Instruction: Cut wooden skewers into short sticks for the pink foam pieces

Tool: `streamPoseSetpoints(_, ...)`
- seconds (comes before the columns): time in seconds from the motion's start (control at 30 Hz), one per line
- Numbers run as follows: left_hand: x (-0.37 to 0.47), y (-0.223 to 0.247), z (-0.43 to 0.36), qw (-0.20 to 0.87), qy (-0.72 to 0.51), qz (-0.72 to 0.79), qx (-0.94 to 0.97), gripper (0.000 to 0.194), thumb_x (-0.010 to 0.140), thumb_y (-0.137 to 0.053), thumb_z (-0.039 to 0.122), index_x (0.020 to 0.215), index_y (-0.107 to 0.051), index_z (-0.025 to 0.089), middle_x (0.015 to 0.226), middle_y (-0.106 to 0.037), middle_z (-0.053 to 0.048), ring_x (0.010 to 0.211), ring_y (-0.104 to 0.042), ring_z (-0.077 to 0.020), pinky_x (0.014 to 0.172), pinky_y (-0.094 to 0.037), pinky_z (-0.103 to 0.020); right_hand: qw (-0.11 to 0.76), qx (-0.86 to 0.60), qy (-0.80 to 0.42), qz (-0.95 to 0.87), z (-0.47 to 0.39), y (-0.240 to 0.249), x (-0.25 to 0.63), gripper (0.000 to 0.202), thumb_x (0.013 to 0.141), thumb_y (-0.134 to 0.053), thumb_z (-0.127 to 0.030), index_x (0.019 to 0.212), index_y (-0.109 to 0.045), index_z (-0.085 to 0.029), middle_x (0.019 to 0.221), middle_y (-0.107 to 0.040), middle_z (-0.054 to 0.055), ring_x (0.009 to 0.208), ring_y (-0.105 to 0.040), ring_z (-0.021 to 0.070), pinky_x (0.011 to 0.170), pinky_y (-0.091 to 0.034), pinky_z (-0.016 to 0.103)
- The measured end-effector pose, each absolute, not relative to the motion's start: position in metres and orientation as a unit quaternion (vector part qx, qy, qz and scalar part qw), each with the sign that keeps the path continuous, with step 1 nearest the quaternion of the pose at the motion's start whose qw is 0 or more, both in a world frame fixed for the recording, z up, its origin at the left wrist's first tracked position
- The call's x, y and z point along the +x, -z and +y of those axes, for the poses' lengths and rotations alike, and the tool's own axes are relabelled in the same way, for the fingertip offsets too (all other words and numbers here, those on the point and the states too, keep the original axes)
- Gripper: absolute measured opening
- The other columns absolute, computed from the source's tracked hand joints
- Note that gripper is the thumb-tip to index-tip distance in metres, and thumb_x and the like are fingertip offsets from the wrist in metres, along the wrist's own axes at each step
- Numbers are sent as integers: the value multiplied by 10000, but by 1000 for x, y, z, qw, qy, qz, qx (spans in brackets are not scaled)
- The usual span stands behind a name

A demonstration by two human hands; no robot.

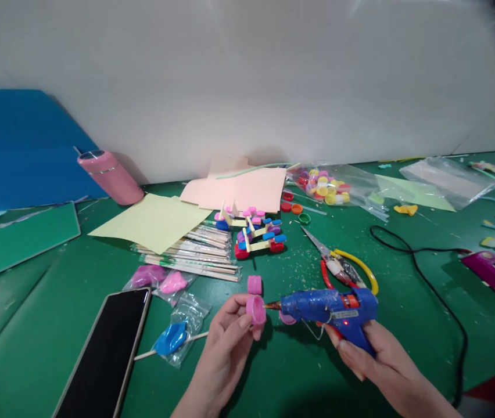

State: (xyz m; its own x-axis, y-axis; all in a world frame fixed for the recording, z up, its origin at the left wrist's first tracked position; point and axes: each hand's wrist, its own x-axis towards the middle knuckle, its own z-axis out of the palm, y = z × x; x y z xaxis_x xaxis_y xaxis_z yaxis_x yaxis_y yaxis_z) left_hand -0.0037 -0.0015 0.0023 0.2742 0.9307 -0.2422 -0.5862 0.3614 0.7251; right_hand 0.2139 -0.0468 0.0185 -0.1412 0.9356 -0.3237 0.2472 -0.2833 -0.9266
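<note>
Between its fingertips my left hand [230, 339] pinches a pink bottle cap [256, 310], its hollow side turned toward me. My right hand [378, 354] is wrapped round the handle of a blue glue gun [326, 306], which has a small red light lit. The metal nozzle points left and is at the right edge of the held cap; whether they touch is hard to tell. Another pink cap [254, 284] stands just behind my left hand. A further pink cap [287, 317] lies partly hidden under the gun's barrel.
Behind are small stick-and-cap models [258, 245], wrapped wooden sticks [199, 255], and a bag of caps [323, 187]. Scissors [323, 249] lie behind the gun. A phone [106, 354] and bagged blue clay [172, 338] are at left, a black cable [443, 307] at right.
</note>
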Motion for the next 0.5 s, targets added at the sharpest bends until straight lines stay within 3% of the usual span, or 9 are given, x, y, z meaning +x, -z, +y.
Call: streamPoseSetpoints(0.5,-2,-1,-1,750,-514,344,234,157,681,-645,231,806,-628,137,658,-493,1,574,-417,-92,543,-342,-211,310,-606,-532,-503,-52,-25,204,372,748,-474,-548,741,-567,-187,585,-440,-21,526,-376,112,483,-350,222)
